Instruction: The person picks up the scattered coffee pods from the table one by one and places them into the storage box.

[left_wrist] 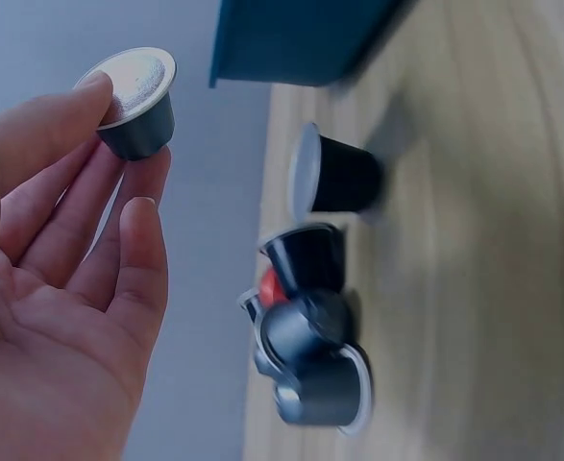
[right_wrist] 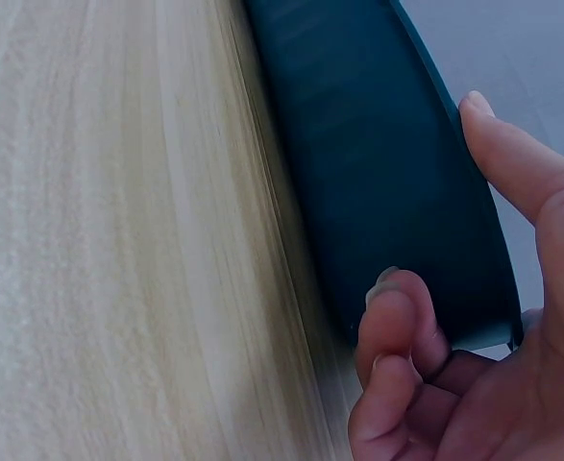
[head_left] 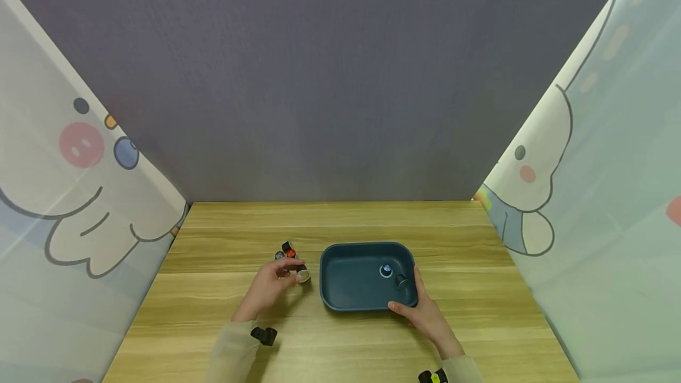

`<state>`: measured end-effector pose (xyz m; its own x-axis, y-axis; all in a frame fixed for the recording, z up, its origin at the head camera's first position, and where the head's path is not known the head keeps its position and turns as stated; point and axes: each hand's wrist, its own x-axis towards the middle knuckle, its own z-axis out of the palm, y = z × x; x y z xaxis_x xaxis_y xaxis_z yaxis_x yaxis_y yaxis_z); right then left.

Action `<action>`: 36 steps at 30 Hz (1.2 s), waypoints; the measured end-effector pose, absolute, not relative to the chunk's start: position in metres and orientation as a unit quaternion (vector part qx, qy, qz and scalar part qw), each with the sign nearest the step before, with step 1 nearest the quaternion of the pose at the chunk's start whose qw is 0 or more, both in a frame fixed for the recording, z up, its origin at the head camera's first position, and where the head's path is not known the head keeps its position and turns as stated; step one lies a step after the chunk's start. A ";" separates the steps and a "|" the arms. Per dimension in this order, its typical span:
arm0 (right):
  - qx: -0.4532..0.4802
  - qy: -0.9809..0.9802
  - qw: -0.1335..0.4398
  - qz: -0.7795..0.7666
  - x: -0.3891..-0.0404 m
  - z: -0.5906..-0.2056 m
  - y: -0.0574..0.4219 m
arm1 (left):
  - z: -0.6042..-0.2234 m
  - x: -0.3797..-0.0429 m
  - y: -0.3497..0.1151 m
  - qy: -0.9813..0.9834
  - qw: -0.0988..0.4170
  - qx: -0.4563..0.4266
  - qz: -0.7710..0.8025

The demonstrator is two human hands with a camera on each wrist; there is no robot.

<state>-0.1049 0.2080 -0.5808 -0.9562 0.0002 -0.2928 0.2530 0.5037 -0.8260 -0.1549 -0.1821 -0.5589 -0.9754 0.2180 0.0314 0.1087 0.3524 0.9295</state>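
Thumb and fingertips of my left hand [head_left: 268, 286] pinch a dark coffee capsule [left_wrist: 142, 120] by its rim and side, its pale foil lid showing, just left of the tray. Beneath that hand several more capsules [left_wrist: 306, 331] lie clustered on the table, dark ones and a red capsule [head_left: 291, 253]. A black capsule [left_wrist: 347, 178] lies on its side nearer the tray. My right hand [head_left: 428, 315] grips the dark teal tray [head_left: 348, 285] at its near right corner, thumb on the rim and fingers along the side. Inside the tray are a blue capsule [head_left: 386, 270] and a dark capsule [head_left: 401, 281].
The wooden table [head_left: 351, 341] runs back to a grey wall panel [head_left: 330, 105]. Cartoon-printed sheets [head_left: 80, 205] flank it on both sides. Dark bands [head_left: 264, 336] are strapped on both wrists.
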 end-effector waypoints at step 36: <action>0.066 0.865 0.122 -0.482 -0.106 -0.583 0.208 | -0.515 -0.220 -0.101 0.812 0.043 0.248 0.527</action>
